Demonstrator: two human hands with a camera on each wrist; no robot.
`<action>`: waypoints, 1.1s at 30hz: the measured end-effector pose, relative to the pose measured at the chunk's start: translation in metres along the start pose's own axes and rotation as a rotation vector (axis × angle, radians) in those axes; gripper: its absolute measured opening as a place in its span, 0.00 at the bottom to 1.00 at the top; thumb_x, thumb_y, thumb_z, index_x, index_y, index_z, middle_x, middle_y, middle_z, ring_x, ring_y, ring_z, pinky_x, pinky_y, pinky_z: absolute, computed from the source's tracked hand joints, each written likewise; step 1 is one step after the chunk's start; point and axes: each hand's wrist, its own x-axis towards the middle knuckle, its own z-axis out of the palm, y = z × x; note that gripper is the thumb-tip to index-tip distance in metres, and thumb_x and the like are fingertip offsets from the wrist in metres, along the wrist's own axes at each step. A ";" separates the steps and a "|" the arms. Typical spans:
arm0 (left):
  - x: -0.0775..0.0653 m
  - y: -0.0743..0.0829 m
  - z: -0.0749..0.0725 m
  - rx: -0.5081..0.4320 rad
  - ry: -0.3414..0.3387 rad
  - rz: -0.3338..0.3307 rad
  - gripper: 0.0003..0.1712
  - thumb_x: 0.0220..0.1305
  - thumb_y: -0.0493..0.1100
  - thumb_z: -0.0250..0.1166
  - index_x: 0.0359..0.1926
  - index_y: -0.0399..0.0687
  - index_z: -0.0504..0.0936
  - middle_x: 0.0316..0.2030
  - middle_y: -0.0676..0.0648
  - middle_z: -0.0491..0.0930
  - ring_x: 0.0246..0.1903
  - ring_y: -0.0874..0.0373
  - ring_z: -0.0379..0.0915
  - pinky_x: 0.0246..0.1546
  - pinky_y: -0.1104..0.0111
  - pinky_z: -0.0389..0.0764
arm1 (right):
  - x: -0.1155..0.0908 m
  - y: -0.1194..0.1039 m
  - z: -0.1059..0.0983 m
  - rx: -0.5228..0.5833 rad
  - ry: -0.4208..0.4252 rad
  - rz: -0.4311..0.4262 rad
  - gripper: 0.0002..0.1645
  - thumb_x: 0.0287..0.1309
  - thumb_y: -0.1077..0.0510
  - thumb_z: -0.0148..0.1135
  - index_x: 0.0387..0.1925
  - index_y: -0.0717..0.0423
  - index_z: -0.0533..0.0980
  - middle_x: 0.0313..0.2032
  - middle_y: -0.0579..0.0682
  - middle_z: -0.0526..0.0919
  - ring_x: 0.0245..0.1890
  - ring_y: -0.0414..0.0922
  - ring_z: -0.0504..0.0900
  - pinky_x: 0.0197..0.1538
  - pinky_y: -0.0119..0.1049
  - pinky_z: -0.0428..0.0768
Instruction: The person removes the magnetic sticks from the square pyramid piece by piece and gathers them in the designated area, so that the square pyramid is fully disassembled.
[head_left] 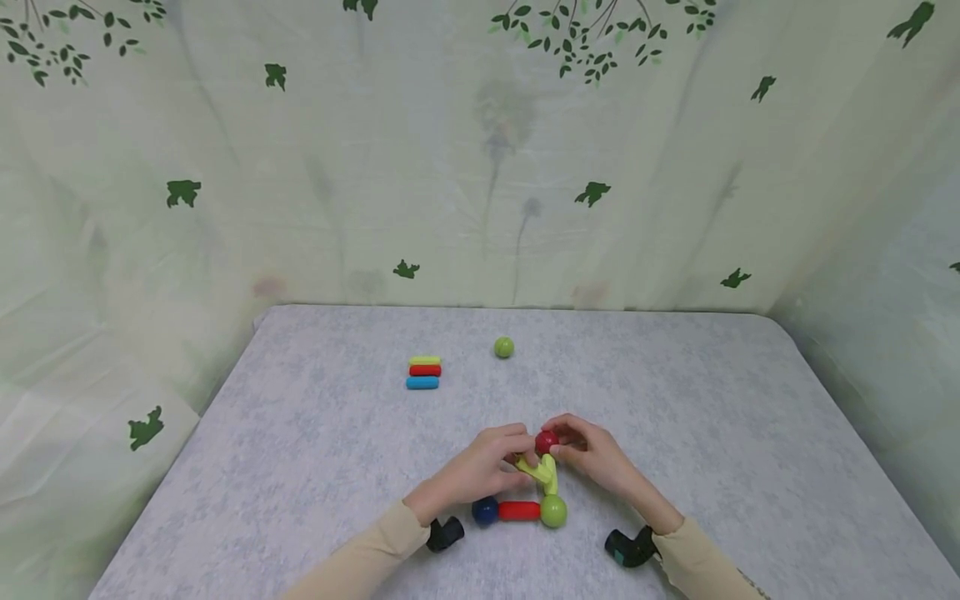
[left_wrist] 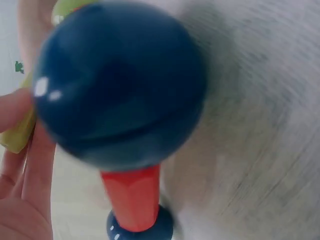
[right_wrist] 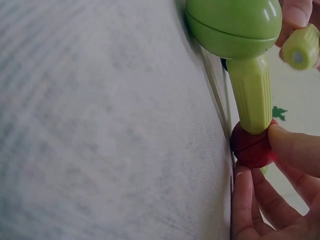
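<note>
My left hand pinches a yellow-green ribbed rod, its pale round end showing in the right wrist view. With thumb and fingertips, my right hand holds a red ball. A second yellow-green rod joins that ball to a large green ball. From the green ball a red rod runs left to a dark blue ball. In the left wrist view another red rod links the dark blue ball to a further blue ball, which my left hand hides in the head view.
Farther back on the grey table lie a yellow-green rod, a red rod and a blue rod, side by side. To their right sits a loose green ball. A leaf-patterned curtain hangs behind the table.
</note>
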 end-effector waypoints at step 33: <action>-0.060 -0.071 -0.094 0.236 0.513 -0.360 0.13 0.51 0.26 0.68 0.36 0.44 0.80 0.36 0.48 0.80 0.40 0.52 0.72 0.42 0.59 0.75 | -0.002 -0.004 0.001 -0.002 0.007 0.030 0.14 0.61 0.62 0.61 0.49 0.51 0.77 0.46 0.46 0.80 0.44 0.44 0.77 0.48 0.39 0.76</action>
